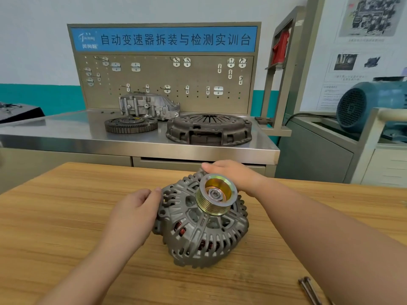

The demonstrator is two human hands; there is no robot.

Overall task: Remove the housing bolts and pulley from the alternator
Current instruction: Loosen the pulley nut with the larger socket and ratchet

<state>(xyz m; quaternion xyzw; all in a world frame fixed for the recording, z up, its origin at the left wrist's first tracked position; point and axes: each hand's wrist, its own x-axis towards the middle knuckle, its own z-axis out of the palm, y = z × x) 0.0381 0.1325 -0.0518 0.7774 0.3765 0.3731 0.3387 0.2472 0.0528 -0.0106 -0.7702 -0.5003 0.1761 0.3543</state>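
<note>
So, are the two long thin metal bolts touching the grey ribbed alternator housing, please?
Apart. The head view shows the bolts lying at the wooden table's near right corner, with bare wood between them and the alternator housing.

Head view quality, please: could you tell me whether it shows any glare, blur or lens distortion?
In the head view the light is even and soft, with a faint shadow under the alternator; the steel bench shows a pale sheen; the pulley is sharp, the wall posters soft; wide-angle distortion tilts the grey frame at the right.
</note>
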